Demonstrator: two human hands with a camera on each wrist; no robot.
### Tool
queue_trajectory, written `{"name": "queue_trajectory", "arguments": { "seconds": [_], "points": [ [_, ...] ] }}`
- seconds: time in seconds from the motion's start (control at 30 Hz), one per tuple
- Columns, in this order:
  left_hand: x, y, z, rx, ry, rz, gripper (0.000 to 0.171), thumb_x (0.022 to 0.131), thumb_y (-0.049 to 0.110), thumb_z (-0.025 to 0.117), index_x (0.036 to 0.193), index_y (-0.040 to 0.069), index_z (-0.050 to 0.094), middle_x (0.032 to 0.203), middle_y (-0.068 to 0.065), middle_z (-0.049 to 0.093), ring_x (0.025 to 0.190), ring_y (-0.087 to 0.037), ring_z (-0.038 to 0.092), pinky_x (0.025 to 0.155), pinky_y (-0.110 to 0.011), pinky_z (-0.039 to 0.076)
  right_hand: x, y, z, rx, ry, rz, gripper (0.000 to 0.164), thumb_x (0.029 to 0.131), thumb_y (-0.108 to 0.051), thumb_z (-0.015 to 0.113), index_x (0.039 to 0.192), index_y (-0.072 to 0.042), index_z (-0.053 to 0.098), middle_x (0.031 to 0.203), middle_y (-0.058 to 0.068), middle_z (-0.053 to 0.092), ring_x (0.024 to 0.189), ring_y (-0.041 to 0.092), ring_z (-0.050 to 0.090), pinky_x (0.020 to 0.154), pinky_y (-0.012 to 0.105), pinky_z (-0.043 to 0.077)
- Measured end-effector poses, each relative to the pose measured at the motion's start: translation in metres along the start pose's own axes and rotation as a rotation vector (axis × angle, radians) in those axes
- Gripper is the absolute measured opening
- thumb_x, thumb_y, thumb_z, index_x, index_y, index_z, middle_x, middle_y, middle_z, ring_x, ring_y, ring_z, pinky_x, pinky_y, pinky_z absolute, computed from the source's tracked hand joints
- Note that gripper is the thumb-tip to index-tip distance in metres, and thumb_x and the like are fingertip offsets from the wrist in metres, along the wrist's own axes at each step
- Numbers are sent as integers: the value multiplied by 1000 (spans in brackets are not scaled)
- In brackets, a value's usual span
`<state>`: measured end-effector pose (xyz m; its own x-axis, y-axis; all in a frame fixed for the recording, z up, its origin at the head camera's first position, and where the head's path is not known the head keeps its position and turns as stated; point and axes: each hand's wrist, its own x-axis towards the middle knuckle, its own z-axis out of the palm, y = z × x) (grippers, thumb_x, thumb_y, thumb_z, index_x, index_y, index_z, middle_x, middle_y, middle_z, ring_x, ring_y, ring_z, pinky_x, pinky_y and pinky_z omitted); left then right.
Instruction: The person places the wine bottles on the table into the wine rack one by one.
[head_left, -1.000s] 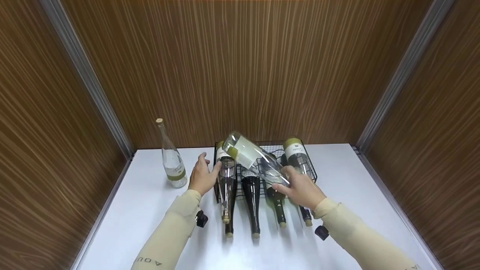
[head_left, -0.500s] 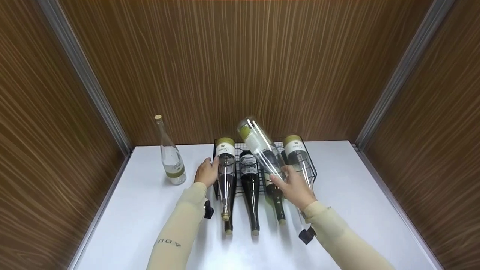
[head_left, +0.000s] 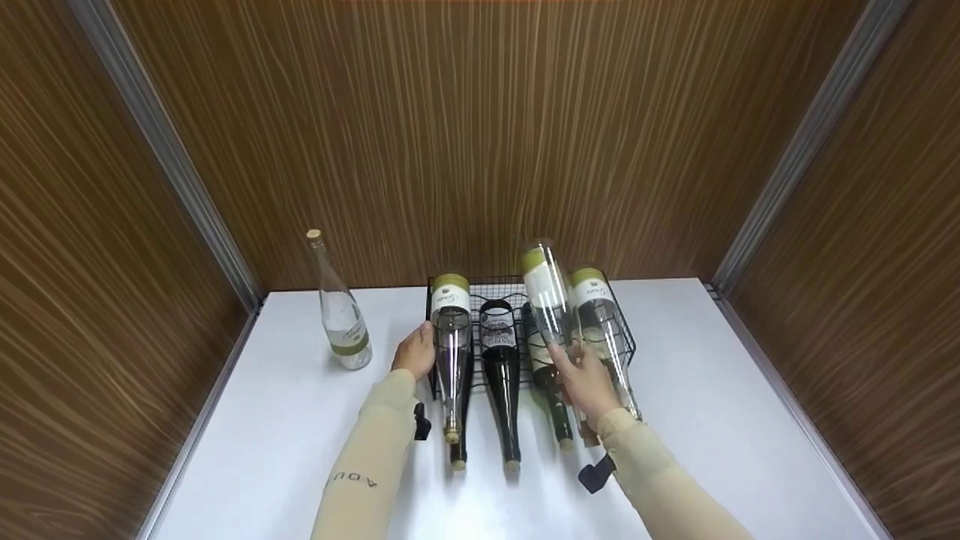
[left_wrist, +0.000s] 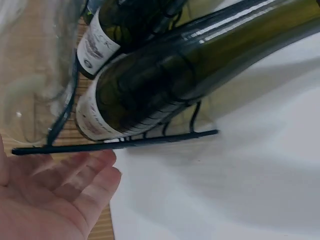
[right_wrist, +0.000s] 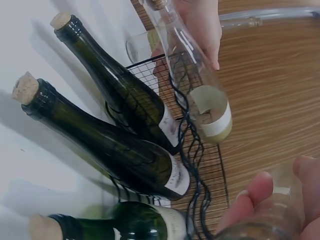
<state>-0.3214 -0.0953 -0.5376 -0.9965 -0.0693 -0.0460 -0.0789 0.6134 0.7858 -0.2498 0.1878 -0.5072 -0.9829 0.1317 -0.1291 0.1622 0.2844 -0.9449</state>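
Observation:
My right hand [head_left: 587,382] grips a clear glass bottle [head_left: 547,289] near its neck. The bottle's base points up and away, above a black wire wine rack [head_left: 491,289]. On the rack's left side, my left hand [head_left: 415,352] rests with fingers extended; the left wrist view shows its fingertips touching the wire edge [left_wrist: 125,145]. Dark corked bottles [head_left: 501,375] lie in the lower row, necks toward me. Clear bottles with white and olive labels lie on top at the left [head_left: 451,360] and right [head_left: 600,315]. The held bottle partly hides a green bottle [head_left: 553,394].
Another clear corked bottle [head_left: 345,322] stands upright on the white table [head_left: 270,420], left of the rack. Wood-grain panels [head_left: 480,135] enclose the back and both sides. Corked necks stick out past the rack's front.
My right hand has swung the clear bottle from a slant over the rack's middle to nearly straight, further right. My left hand has moved down against the rack's left side.

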Motion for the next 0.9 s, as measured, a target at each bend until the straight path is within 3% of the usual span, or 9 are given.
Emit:
{"name": "queue_trajectory", "arguments": {
  "seconds": [0.2, 0.37, 0.63, 0.9],
  "points": [
    [0, -13, 3, -59, -43, -69, 59, 100, 40, 15, 133, 1, 43, 135, -14, 44, 126, -30, 37, 104, -39, 27, 5, 11, 7, 102, -37, 42, 50, 86, -52, 54, 106, -7, 44, 69, 6, 50, 48, 15, 45, 47, 30, 46],
    [1, -14, 6, -89, -56, -75, 61, 100, 40, 13, 133, -2, 43, 135, -16, 43, 126, -31, 36, 104, -40, 27, 9, 17, 10, 97, -42, 65, 53, 85, -53, 54, 106, -5, 44, 70, 7, 49, 48, 15, 46, 46, 28, 44],
    [2, -12, 6, -56, -82, -115, 63, 99, 43, 10, 133, 1, 42, 135, -15, 44, 124, -30, 39, 100, -41, 32, 15, 25, 16, 65, -51, 90, 54, 87, -50, 53, 110, -2, 42, 74, 9, 52, 50, 15, 49, 48, 29, 47],
    [0, -8, 6, -54, -103, -135, 65, 98, 45, 8, 138, 3, 36, 139, -13, 38, 128, -30, 32, 104, -42, 27, 18, 30, 21, 85, -67, 71, 51, 89, -44, 53, 112, -1, 37, 75, 10, 51, 51, 16, 50, 51, 31, 49]
  ]
}}
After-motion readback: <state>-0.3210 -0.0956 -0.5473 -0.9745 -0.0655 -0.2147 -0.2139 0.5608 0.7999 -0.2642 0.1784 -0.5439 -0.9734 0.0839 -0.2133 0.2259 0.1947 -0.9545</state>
